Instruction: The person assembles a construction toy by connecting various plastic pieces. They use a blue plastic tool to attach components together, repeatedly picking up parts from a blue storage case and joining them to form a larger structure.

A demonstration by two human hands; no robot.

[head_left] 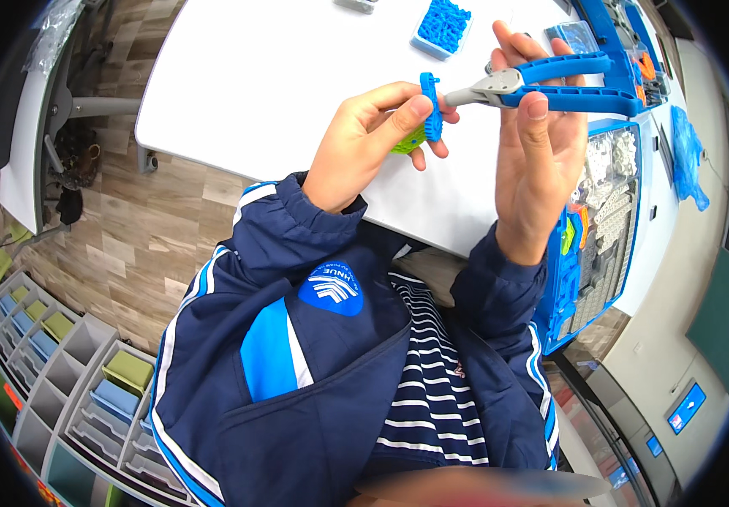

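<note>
My left hand (352,144) pinches a blue plastic building part (431,114) between thumb and fingers, and a lime-green plastic piece (409,143) shows just behind it. My right hand (542,156) supports pliers (580,67) with grey jaws and blue handles. Its palm faces up, the handles lie across the fingers, and the thumb stands in front of them. The grey tip of the pliers points left and reaches close to the blue part; whether it touches cannot be told. Both hands are above the white table (255,84).
A clear box of small blue pieces (442,29) stands at the table's far side. On the right, a blue case (626,160) holds grey and white building parts in compartments. A blue plastic bag (687,156) lies farther right. Drawer units (86,397) stand at lower left.
</note>
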